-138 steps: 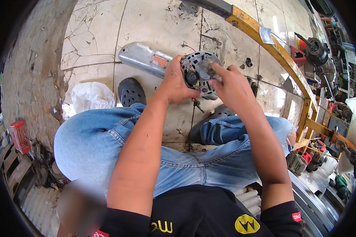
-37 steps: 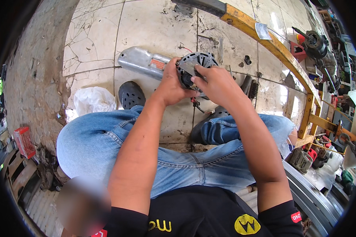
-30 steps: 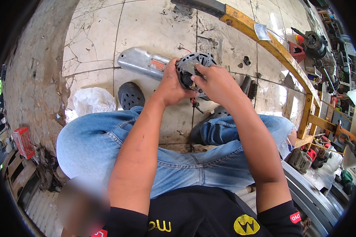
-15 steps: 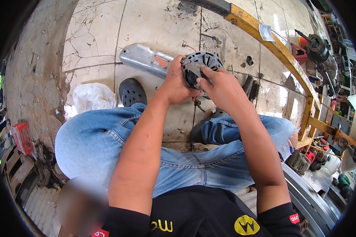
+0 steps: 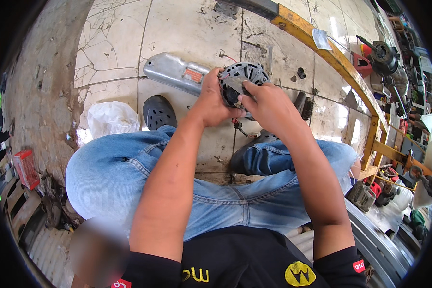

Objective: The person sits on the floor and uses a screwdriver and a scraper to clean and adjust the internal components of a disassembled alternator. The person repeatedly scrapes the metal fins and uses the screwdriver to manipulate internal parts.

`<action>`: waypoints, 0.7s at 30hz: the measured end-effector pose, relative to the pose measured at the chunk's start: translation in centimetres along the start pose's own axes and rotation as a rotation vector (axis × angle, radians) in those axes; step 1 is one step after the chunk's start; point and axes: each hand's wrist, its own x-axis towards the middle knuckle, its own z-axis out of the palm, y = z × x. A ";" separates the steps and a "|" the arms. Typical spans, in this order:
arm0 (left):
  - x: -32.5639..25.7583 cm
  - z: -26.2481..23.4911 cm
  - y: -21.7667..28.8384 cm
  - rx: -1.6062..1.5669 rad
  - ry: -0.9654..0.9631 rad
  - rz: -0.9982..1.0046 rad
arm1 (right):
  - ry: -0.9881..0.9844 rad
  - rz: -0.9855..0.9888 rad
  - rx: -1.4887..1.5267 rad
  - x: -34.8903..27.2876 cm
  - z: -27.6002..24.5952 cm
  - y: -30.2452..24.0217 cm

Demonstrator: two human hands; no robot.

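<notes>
An alternator point(image 5: 250, 71) with a slotted grey metal end housing is held above the tiled floor, between my knees. My left hand point(image 5: 213, 100) is closed round its left side, the thumb along the near edge. My right hand point(image 5: 270, 106) is closed in a pinch over the housing's face. Against its fingertips lies a small flat grey-brown piece point(image 5: 236, 86), whose kind I cannot make out. Wires with a connector point(image 5: 239, 126) hang below the alternator. Just behind my left hand, a long silvery metal cover point(image 5: 170, 72) with an orange label rests on the floor.
A white plastic bag point(image 5: 113, 117) lies beside my left clog point(image 5: 159, 113). A dark brush point(image 5: 307, 109) and small dark parts point(image 5: 301, 73) are right of the alternator. A yellow metal frame point(image 5: 341, 62) arches along the right, with red and black equipment beyond.
The whole view has shifted very slightly. Both hands keep the same hold on the alternator, with no clear movement of the fingers.
</notes>
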 end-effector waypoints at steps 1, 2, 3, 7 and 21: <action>-0.2 0.0 -0.4 0.003 0.012 -0.011 | 0.007 -0.008 -0.004 0.2 0.0 -0.1; -0.3 0.0 -0.8 0.006 0.024 -0.021 | 0.015 -0.016 -0.008 0.4 0.1 -0.4; -0.2 0.0 -0.3 -0.051 0.006 -0.029 | 0.024 -0.020 -0.010 0.5 0.3 -0.3; 0.0 0.1 -0.8 -0.078 0.019 0.022 | 0.007 -0.046 0.027 0.4 0.2 -0.1; -0.1 0.0 -0.4 0.031 0.018 -0.034 | -0.081 -0.046 -0.007 1.0 -1.5 0.0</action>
